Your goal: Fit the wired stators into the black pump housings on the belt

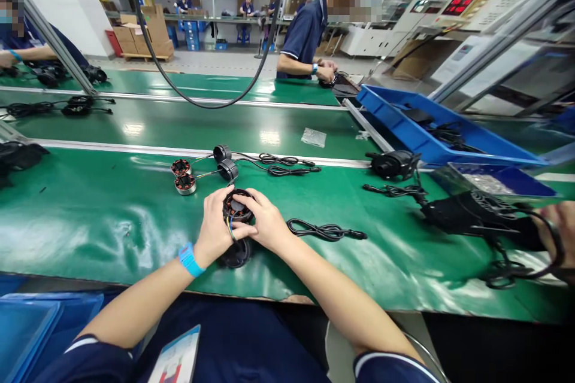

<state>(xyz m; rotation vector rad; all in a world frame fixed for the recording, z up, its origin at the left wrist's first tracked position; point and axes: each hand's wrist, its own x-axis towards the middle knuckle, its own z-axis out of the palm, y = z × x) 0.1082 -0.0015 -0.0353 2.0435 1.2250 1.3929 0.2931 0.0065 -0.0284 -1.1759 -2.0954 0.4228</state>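
Observation:
A round black motor housing (pixel 238 196) with a copper-wound stator (pixel 236 208) inside is held between my two hands over the green mat. My left hand (pixel 213 228), blue band at its wrist, wraps the housing's left side. From the right, my right hand (pixel 268 222) grips it, the index finger on the stator and the thumb below. Thin coloured wires run down from it. Just beneath, a black round cap (pixel 237 255) lies near the table's front edge, partly behind my fingers. A coiled black cable (pixel 326 231) rests to the right.
Farther back lie two stators (pixel 185 184) wired to black caps (pixel 227 171) and cables (pixel 287 170). At right, another person's hand (pixel 559 233) holds a black device (pixel 476 215). A blue bin (pixel 404 128) with black parts stands behind. A cable (pixel 211 105) hangs overhead.

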